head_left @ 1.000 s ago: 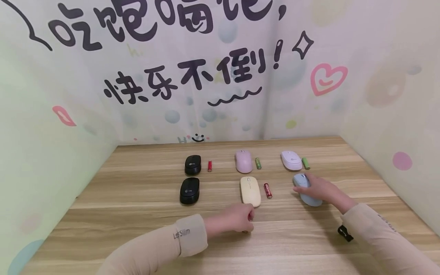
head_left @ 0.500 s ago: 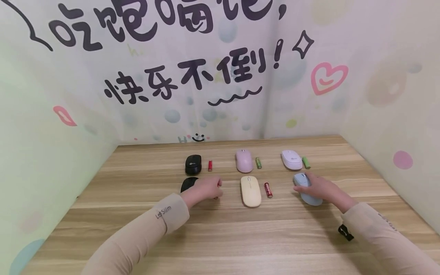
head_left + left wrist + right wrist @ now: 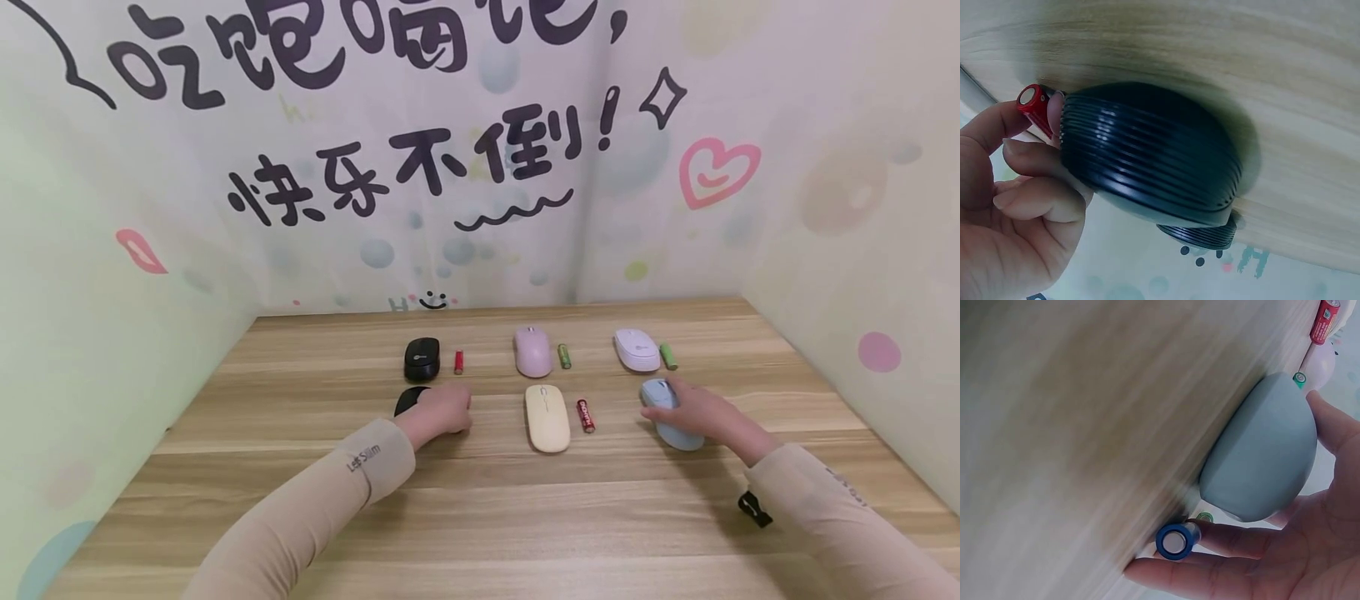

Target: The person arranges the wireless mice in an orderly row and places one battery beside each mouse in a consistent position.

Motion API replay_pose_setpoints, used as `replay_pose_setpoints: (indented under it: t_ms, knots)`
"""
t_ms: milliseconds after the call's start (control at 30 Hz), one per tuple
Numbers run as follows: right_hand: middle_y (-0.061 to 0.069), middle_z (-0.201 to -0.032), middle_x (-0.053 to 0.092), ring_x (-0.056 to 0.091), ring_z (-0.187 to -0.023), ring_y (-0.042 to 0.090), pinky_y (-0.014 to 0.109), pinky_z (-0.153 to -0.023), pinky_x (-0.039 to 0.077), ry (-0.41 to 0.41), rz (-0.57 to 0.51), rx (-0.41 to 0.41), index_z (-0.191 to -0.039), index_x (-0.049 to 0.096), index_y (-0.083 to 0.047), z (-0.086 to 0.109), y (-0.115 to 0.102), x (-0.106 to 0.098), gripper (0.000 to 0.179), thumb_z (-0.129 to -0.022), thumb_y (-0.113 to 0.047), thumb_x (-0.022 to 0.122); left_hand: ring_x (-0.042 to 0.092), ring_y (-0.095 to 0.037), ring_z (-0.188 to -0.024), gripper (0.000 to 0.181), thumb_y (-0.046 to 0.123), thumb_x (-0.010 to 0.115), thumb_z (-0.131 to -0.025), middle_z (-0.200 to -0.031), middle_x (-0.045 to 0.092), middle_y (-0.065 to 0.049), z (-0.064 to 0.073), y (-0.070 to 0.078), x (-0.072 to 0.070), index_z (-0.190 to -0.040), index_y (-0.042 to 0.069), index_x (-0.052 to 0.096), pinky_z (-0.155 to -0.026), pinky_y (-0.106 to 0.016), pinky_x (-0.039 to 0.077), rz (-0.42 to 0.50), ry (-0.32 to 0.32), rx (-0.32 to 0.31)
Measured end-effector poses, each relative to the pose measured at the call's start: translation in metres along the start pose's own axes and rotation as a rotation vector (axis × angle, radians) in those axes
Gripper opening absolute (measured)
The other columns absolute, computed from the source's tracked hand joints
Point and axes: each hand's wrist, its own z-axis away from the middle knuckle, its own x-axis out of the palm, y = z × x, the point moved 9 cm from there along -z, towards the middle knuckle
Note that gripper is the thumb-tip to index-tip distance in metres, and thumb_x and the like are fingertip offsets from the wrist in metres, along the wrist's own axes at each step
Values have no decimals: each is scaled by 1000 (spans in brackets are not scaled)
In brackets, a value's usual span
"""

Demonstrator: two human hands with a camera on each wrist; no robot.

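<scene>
My left hand (image 3: 442,408) is beside the nearer black mouse (image 3: 408,399), partly covering it. In the left wrist view, its fingertips pinch a red battery (image 3: 1036,107) close against that mouse's ribbed side. The other fingers are curled. My right hand (image 3: 697,408) lies over a light-blue mouse (image 3: 682,438), thumb on one side and fingers on the other. The right wrist view shows these fingers fairly straight, with a blue-ended battery (image 3: 1174,542) between two fingertips, near the table surface. From the head view this battery is hidden.
A black mouse (image 3: 422,359), pink mouse (image 3: 532,352) and white mouse (image 3: 637,350) form the back row, with a red battery (image 3: 459,362) and green batteries beside them. A cream mouse (image 3: 547,419) and red battery (image 3: 585,416) stand mid-table. A black clip-like piece (image 3: 754,509) lies near my right sleeve.
My left hand has gone from in front of the cream mouse to the nearer black mouse, carrying the red battery, then shifted slightly left. The right hand has stayed in place.
</scene>
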Motion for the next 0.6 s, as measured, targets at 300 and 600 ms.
replay_pose_setpoints:
  t_ms: [300,600]
  knots:
    - [44,-127,34,43,-109,55,56,-78,44,6,8,-15,-137,20,13,-1,0,0,91,-85,-54,53,47,-19,-64,8,11,59,-80,-72,51,-3,1,1,1,-78,10,52,-54,-31,35,-11,-8,-18]
    - [45,-125,35,44,-108,55,56,-78,44,5,9,-15,-137,20,13,0,-1,-1,91,-85,-54,53,47,-19,-65,9,15,62,-82,-73,51,-3,2,2,1,-80,11,54,-55,-32,37,-58,3,-35]
